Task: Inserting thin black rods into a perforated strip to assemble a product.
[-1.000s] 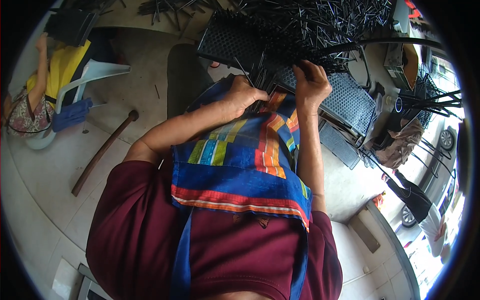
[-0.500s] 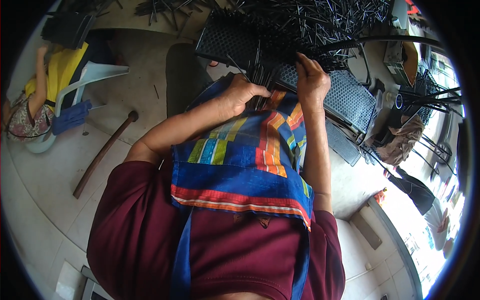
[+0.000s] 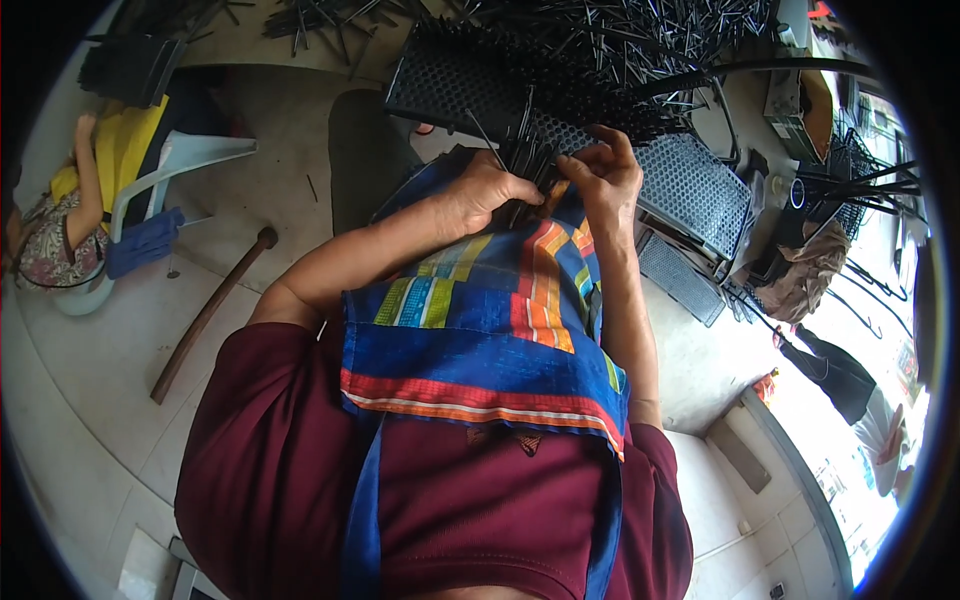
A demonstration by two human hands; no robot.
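My left hand (image 3: 483,193) is closed around a bundle of thin dark rods (image 3: 524,158) above my lap. A slim metal pin (image 3: 487,138) slants up past its fingers. Beside the bundle, my right hand (image 3: 610,182) has its thumb and forefinger pinched together close to the rods' right side; whatever lies between them is too small to make out. A patterned blue apron (image 3: 470,345) covers my lap under both hands. Just beyond stands a black perforated tray (image 3: 430,85), thick with upright dark rods (image 3: 585,95) on its right part.
Loose dark rods (image 3: 690,30) are heaped at the back. A second perforated panel (image 3: 700,190) lies to the right, near a cardboard box (image 3: 800,115) and a crumpled brown bag (image 3: 805,275). A wooden-handled tool (image 3: 215,315) lies on the floor at left, near another person (image 3: 65,215).
My right hand has come down and left from the tray's rods to the bundle, now pinching beside it. My left hand has stayed nearly still with the rods. The view has shifted slightly.
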